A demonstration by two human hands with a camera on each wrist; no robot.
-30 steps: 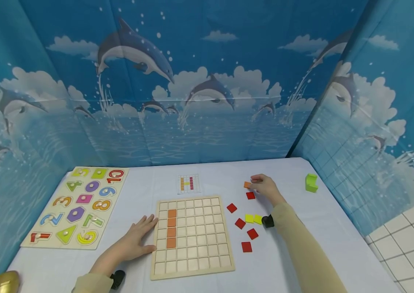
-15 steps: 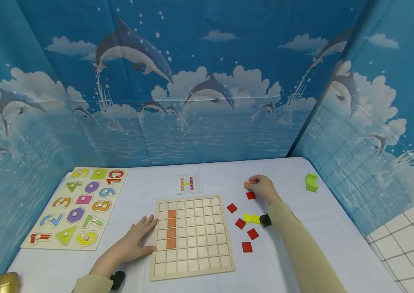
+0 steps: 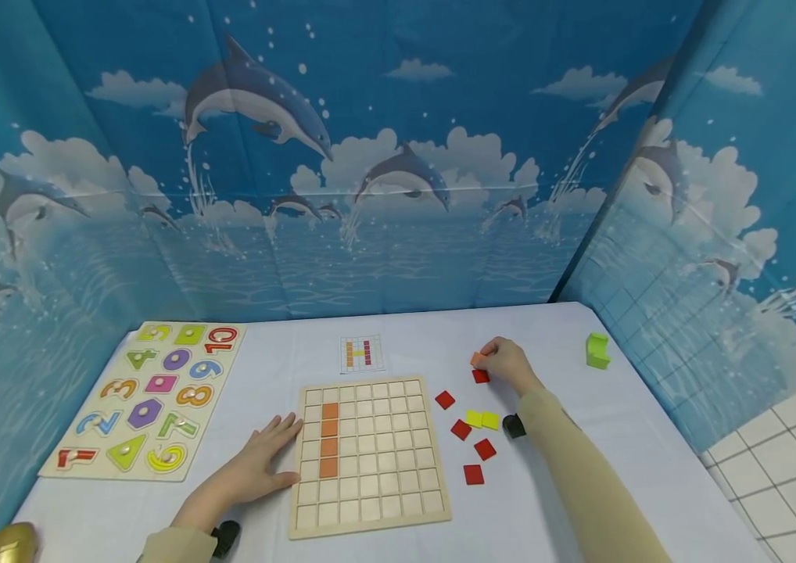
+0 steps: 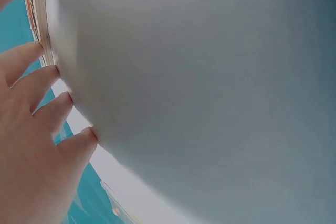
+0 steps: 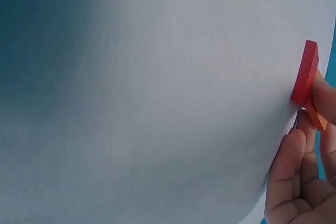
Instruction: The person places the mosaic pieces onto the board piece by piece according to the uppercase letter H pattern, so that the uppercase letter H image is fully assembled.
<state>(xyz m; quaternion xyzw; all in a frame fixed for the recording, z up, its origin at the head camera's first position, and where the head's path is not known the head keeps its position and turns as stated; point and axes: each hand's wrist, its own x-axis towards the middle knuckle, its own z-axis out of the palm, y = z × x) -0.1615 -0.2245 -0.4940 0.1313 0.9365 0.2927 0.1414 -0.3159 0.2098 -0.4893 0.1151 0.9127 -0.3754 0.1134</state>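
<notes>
My left hand lies beside a wooden grid board, fingers spread, with fingertips and thumb at its left edge; the left wrist view shows the fingertips along that rim. Orange square tiles fill part of the board's second column. To the right of the board, my right hand pinches another orange tile between thumb and fingers. That tile looks tilted in the right wrist view. Just in front of it lies a red tile, which shows close by the thumb as a red block.
Several red tiles and two yellow tiles lie right of the board. Behind it is a pattern card. A number-and-shape puzzle lies at left, a green block at far right, and a gold object at the near-left corner.
The right thumb and fingers have closed on the orange tile, which now sits tilted and slightly nearer. The yellow tiles have slid a little left. My left hand stays put.
</notes>
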